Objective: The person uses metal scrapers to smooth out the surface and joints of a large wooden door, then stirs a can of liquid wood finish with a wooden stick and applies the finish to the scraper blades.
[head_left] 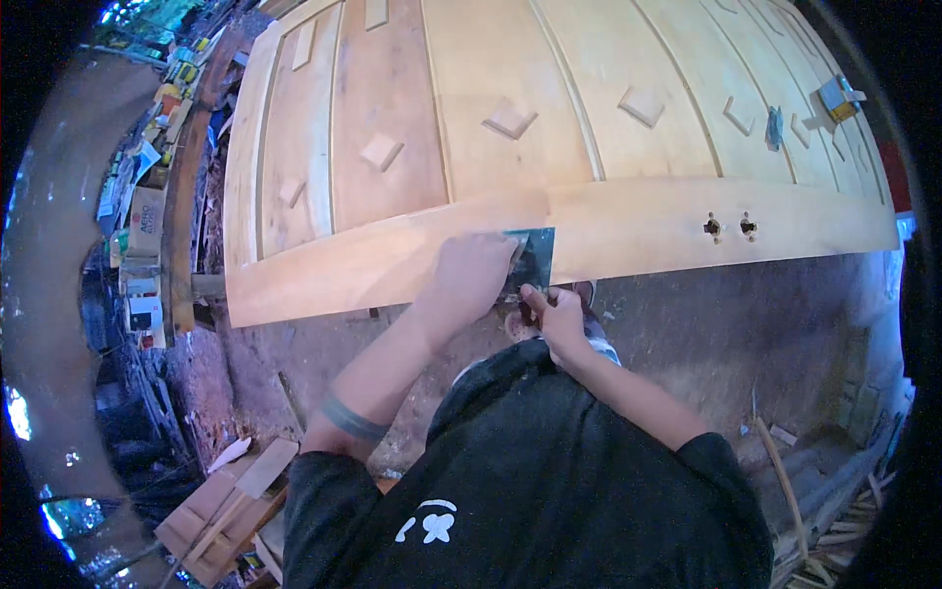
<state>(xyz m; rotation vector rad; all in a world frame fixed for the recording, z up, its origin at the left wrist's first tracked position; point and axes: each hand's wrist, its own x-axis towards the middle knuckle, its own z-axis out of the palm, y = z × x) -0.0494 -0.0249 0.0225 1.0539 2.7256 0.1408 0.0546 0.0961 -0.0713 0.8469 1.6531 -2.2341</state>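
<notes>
Dark green sheet [536,253] lies over the door's near edge, its left side gripped in the curled left hand [477,270], its lower corner pinched by the right hand [557,320]. Beneath spreads the pale wooden door [638,211], with raised diamond blocks [510,118] beyond and a small box [840,98] far right.

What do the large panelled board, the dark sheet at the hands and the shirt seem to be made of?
Panelled board: apparently wood, pale and smooth with a slight sheen; grain-like streaks show.
Dark sheet: thin and straight-edged, perhaps abrasive paper or plastic film; its look leaves this open.
Shirt: probably soft fabric, matte black, judging by its folds.
</notes>
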